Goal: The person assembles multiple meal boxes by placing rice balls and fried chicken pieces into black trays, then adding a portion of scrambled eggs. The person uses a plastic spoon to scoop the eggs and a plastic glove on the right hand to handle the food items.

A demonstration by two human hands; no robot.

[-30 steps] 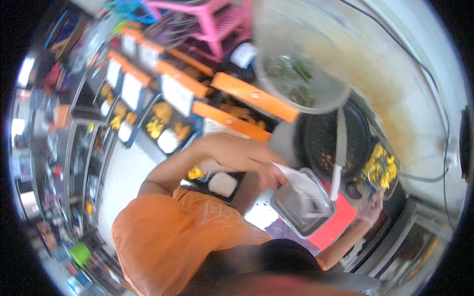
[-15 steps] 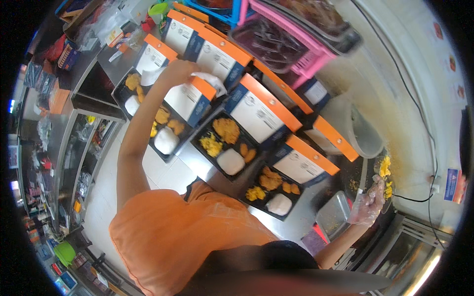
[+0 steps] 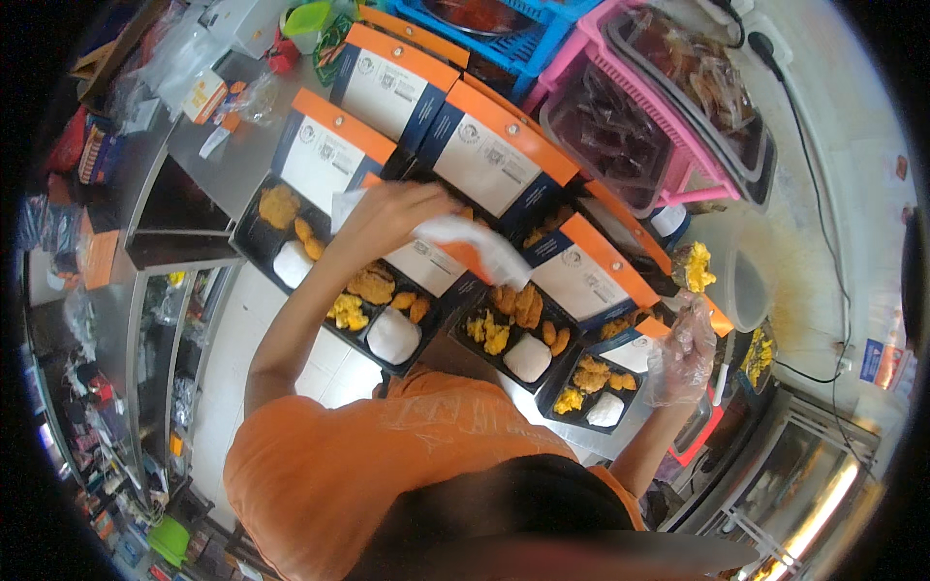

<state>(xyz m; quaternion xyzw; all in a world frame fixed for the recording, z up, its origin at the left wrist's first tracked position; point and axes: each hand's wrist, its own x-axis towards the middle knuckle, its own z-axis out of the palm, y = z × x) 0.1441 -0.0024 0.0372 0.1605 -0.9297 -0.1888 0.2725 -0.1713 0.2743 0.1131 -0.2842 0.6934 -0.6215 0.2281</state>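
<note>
My left hand [image 3: 397, 215] reaches across an open meal box [image 3: 423, 263], closed on a white cloth [image 3: 475, 239] that hangs out to its right and is blurred. At the right, my right hand [image 3: 683, 353] wears a clear plastic glove. It grips a dark scoop, whose handle is mostly hidden, heaped with yellow scrambled egg [image 3: 697, 269]. Several black boxes with orange-edged lids stand open in a row. Inside are fried chicken [image 3: 372, 283], nuggets [image 3: 418, 310], egg [image 3: 487, 333] and white rice [image 3: 393, 336].
Behind the boxes stand a blue basket [image 3: 523, 48] and a pink basket [image 3: 668, 145] holding dark tubs of bagged food. A clear plastic tub [image 3: 751, 281] sits by the right wall. More egg lies in a dark pan [image 3: 759, 356]. Steel shelving [image 3: 160, 320] runs along the left.
My right hand has lifted a scoop of egg from the pan area toward the boxes. My left hand, with the cloth, has shifted right and nearer. The whole view has also shifted.
</note>
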